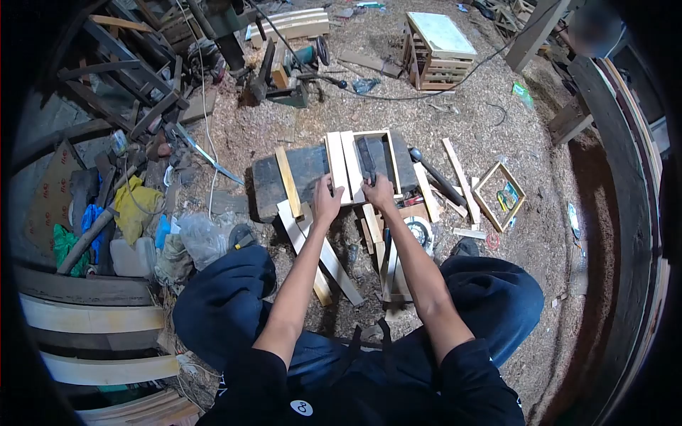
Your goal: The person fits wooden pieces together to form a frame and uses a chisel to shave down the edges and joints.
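Two pale wooden slats (337,157) lie side by side on a dark block (271,183), beside a thin rectangular wooden frame (391,153). My left hand (327,199) is at the near end of the left slat, fingers bent round its edge. My right hand (379,192) is at the near end of the right slat, fingers closed by a dark flat tool (366,156) that points away from me over the frame. Whether the fingers hold the tool or the slat is hard to make out. Another wooden strip (287,177) lies across the block's left part.
A hammer with a dark handle (444,184) lies right of the block, near loose strips (460,170) and a small wooden frame (499,197). More slats (334,263) lie between my knees. A slatted crate (439,53) stands farther off; a person is at the upper right.
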Demonstrator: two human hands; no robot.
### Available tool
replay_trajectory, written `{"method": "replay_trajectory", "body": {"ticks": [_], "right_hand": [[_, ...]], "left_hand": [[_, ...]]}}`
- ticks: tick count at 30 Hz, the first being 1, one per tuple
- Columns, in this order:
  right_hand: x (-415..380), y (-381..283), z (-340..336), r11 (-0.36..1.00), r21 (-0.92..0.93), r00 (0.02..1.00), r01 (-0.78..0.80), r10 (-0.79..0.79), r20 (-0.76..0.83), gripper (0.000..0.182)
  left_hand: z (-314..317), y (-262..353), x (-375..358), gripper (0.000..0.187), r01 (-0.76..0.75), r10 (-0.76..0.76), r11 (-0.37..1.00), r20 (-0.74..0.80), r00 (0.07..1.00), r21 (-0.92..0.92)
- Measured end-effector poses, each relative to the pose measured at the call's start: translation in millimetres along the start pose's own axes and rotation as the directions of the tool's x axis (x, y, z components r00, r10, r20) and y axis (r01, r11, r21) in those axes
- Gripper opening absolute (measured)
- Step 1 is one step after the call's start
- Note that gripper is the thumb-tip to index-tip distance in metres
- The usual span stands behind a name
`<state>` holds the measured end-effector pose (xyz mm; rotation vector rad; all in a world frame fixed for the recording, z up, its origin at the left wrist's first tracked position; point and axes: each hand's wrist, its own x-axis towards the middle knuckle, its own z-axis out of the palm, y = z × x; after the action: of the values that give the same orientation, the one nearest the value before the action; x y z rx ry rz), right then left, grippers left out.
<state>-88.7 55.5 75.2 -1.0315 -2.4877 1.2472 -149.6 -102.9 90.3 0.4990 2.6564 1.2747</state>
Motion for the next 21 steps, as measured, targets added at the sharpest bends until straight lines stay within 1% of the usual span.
{"method": "replay_trajectory", "body": {"ticks": [1,2,5,7,8,9,11,15,17,19,21], "right_hand": [[1,0,-1,1.000,0.006,1.000,0.008,-0.008,0.007,0.028],[1,-1,-2,1.000,0.001,1.000,0.003,-0.003,0.013,0.028],[4,-1,0,0.999,0.003,0.999,0.034,-0.034,-0.005,0.028],[9,5,9,0.992,0.105,0.998,0.065,-0.063,-0.028,0.026],[11,7,14,0.992,0.123,1.000,0.025,-0.025,-0.006,0.022],[11,5,13,0.992,0.100,0.997,0.074,-0.073,-0.011,0.023],[9,1,7,0.989,0.091,0.993,0.115,-0.116,0.003,0.023],[9,8,6,0.987,0.103,0.991,0.126,-0.130,0.040,0.025],[3,2,-1,0.979,0.167,0.989,0.119,-0.133,0.072,0.026],[5,3,1,0.983,0.153,0.989,0.105,-0.120,0.090,0.026],[6,2,3,0.985,0.098,0.988,0.139,-0.145,0.056,0.025]], "left_hand": [[3,-1,3,0.050,0.005,-0.003,0.999,0.039,0.999,-0.043],[5,-3,5,0.052,0.014,-0.013,1.000,0.049,0.999,-0.025],[10,-8,9,0.050,0.025,-0.024,0.998,0.020,1.000,-0.065],[8,-6,10,0.047,0.042,-0.038,0.995,0.043,0.998,-0.089],[5,-5,10,0.045,0.047,-0.041,0.993,0.062,0.997,-0.112],[4,-6,11,0.045,0.057,-0.050,0.992,0.059,0.997,-0.111],[4,-5,11,0.040,-0.024,0.026,0.999,0.048,0.998,-0.047],[1,5,8,0.038,0.040,-0.038,0.999,0.050,0.998,-0.032],[0,7,7,0.039,0.062,-0.060,0.997,0.056,0.997,-0.038],[4,2,10,0.039,0.078,-0.075,0.996,0.060,0.995,-0.046],[5,-4,12,0.039,0.041,-0.036,0.994,0.050,0.998,-0.100]]}}
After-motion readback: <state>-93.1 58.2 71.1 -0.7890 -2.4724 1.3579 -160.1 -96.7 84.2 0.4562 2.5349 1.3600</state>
